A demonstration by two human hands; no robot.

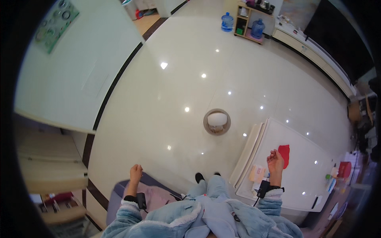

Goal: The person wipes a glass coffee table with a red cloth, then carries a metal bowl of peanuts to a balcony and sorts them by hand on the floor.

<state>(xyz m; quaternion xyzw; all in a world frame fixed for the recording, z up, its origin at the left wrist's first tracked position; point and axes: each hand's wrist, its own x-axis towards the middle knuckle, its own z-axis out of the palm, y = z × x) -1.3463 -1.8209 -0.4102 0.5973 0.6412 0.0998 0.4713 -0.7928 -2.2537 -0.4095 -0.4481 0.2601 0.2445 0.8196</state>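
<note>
My left hand (136, 172) is raised at the lower left, beside a grey-purple padded seat with a pink cloth (154, 196) on it; its fingers are curled, and whether they hold anything is too small to tell. On the right, my right hand (275, 162) is above a white table (297, 181), fingers loosely bent and apart, holding nothing. A red cloth or pouch (285, 154) lies on the table just beyond that hand. An orange and white packet (257, 173) lies to the hand's left, near the table's edge.
A round bin (205, 126) with white and brown contents stands on the tiled floor ahead. Blue water bottles (227, 22) and a wooden shelf trolley (247, 20) are at the back. A low cabinet (309, 49) runs along the right; a white wall (71, 74) is on the left.
</note>
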